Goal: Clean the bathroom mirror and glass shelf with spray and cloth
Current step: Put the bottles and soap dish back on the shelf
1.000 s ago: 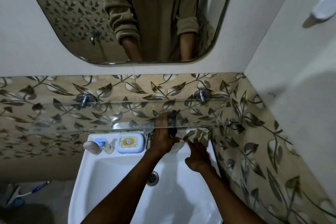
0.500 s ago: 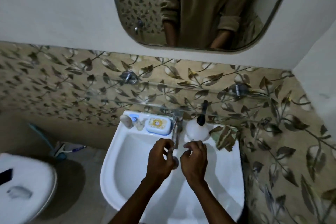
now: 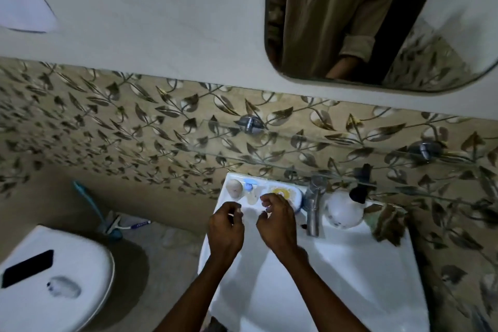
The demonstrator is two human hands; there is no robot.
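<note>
My forearms ran up from the bottom edge over the white washbasin (image 3: 350, 264), whose near rim was cut off by the frame. My left hand (image 3: 225, 229) and right hand (image 3: 277, 224) hovered side by side above the basin's back left part, fingers loosely curled and holding nothing, a narrow gap of bare porcelain between them. To their right, the steel tap (image 3: 314, 205) stood near my right hand. Past the tap, the white spray bottle (image 3: 343, 210) with its black trigger sat on the back ledge, and the leaf-patterned cloth (image 3: 388, 224) lay crumpled just beside it at the basin's right corner, hard to tell from the tiles. Behind my fingers a blue-edged soap dish (image 3: 285, 194) was partly hidden; its yellow label was too blurred to read. Left of the basin, a toilet lid (image 3: 80, 259) carried a dark phone (image 3: 27, 268). Above the ledge, the glass shelf (image 3: 283, 148) showed only as faint edges on chrome brackets. Farthest, the mirror (image 3: 444, 21) ran off the top and right edges.
</note>
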